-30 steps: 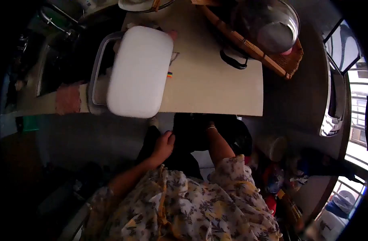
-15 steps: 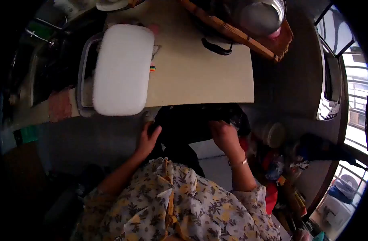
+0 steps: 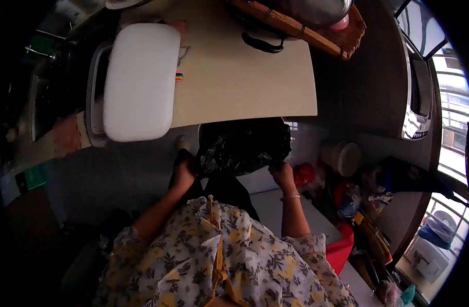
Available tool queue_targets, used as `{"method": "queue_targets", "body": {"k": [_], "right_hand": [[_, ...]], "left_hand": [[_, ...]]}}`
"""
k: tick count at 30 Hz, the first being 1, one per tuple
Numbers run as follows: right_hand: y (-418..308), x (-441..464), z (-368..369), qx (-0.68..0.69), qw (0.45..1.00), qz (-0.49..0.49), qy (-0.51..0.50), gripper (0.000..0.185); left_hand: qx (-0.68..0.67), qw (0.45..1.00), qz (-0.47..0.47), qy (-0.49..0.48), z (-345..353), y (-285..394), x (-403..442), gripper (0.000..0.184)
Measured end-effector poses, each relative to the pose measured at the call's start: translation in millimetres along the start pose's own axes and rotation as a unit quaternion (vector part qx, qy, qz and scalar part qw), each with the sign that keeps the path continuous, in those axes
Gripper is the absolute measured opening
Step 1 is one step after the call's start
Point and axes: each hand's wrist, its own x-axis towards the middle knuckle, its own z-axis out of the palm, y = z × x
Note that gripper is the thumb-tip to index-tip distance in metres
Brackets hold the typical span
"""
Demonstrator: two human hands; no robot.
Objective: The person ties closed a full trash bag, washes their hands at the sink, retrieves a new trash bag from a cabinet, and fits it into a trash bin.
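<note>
A shiny black plastic bag [image 3: 239,146] is spread out below the counter's front edge. Its lower right corner is pinched in my right hand [image 3: 282,176], which has closed fingers and a band at the wrist. At the opposite side, my left hand [image 3: 183,174] is closed on the bag's left edge; its fingertips are partly lost in the dark. The bag sags between both hands, just in front of my legs. What lies inside or behind it is hidden.
On the beige counter [image 3: 244,92] stand a white chopping board [image 3: 141,84] leaning over a clear plastic tub [image 3: 95,92], a black pan handle [image 3: 262,43] and a woven basket [image 3: 321,38]. A pale bucket [image 3: 344,157] and clutter sit to the right.
My left hand, earlier with its thumb apart, has closed on the bag's edge. The bag is now spread wider between my hands. The right hand has moved slightly lower, and the view has shifted.
</note>
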Motion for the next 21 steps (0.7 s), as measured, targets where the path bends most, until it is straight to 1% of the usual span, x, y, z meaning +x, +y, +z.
{"method": "queue_targets", "body": {"k": [1, 2, 3, 4, 5, 6, 7, 8, 9, 10, 11, 12, 13, 14, 15, 16, 17, 18, 19, 20, 21], "right_hand": [[18.9, 17.0, 13.2, -0.09, 0.993, -0.066, 0.039, 0.024], [27.6, 28.1, 20.9, -0.178, 0.972, -0.132, 0.075, 0.024], [18.5, 30.8, 22.3, -0.193, 0.968, -0.127, 0.094, 0.024], [8.7, 33.7, 15.7, -0.195, 0.968, -0.127, 0.09, 0.024], [-3.5, 36.6, 7.9, -0.184, 0.956, -0.196, 0.118, 0.028], [-14.4, 34.6, -0.5, -0.171, 0.938, -0.264, 0.144, 0.032], [-23.5, 28.9, -12.1, -0.171, 0.938, -0.265, 0.142, 0.032], [-30.7, 25.3, -26.5, -0.065, 0.993, -0.08, 0.049, 0.03], [-34.3, 24.1, -37.2, 0.045, 0.992, 0.109, -0.047, 0.027], [-30.7, 22.1, -43.9, 0.045, 0.992, 0.108, -0.045, 0.027], [-26.5, 17.2, -50.2, -0.075, 0.997, -0.021, -0.016, 0.03], [-26.5, 17.5, -52.3, -0.135, 0.987, -0.087, -0.006, 0.031], [-25.9, 17.8, -54.4, -0.196, 0.969, -0.151, 0.012, 0.032], [-27.8, 21.7, -52.6, 0.189, 0.981, -0.023, 0.043, 0.032], [-29.6, 25.4, -50.4, 0.543, 0.83, 0.11, 0.066, 0.032], [-38.4, 27.2, -50.2, 0.542, 0.831, 0.111, 0.065, 0.032], [-53.3, 28.7, -52.4, 0.499, 0.856, 0.082, 0.103, 0.036], [-66.3, 32.1, -54.7, 0.456, 0.878, 0.05, 0.139, 0.041], [-73.2, 36.9, -56.7, 0.456, 0.879, 0.047, 0.135, 0.041], [-79.4, 41.9, -58.9, 0.403, 0.908, 0.011, 0.113, 0.04], [-84.1, 47.6, -60.8, 0.348, 0.933, -0.026, 0.092, 0.04]], "left_hand": [[0.111, 0.984, 0.128, 0.053, 3.0, -21.4, 15.1, 0.009], [0.218, 0.937, 0.25, 0.105, 6.8, -37.3, 28.5, 0.009], [0.217, 0.939, 0.247, 0.105, 11.6, -47.8, 41.8, 0.009], [0.112, 0.968, 0.185, 0.124, 14.4, -53.7, 56.7, 0.012], [0.007, 0.982, 0.122, 0.141, 13.3, -56.2, 67.9, 0.016], [0.007, 0.982, 0.12, 0.143, 10.6, -59.8, 74.1, 0.016], [-0.18, 0.976, 0.018, 0.12, 7.6, -62.0, 78.6, 0.023], [-0.271, 0.957, -0.03, 0.102, 4.7, -51.9, 76.5, 0.026], [-0.359, 0.925, -0.081, 0.092, 1.6, -41.0, 74.2, 0.03], [-0.413, 0.905, -0.084, 0.058, -7.9, 0.7, 57.0, 0.039], [-0.465, 0.881, -0.087, 0.023, -15.6, 29.9, 43.8, 0.049], [-0.466, 0.88, -0.086, 0.023, -19.6, 35.4, 37.8, 0.049], [-0.491, 0.871, -0.022, -0.016, -23.1, 37.4, 32.4, 0.058], [-0.512, 0.856, 0.044, -0.055, -27.5, 46.2, 27.4, 0.068], [-0.513, 0.856, 0.044, -0.052, -32.3, 55.4, 22.1, 0.068], [-0.444, 0.892, 0.059, -0.063, -37.6, 75.9, 14.6, 0.069], [-0.372, 0.922, 0.074, -0.072, -38.5, 87.7, 11.4, 0.07], [-0.373, 0.922, 0.076, -0.068, -36.0, 88.6, 13.9, 0.07], [-0.303, 0.948, 0.087, -0.049, -33.3, 87.4, 17.9, 0.063], [-0.232, 0.967, 0.098, -0.029, -31.3, 86.3, 22.9, 0.058], [-0.232, 0.967, 0.099, -0.025, -28.4, 85.6, 28.9, 0.058]]}}
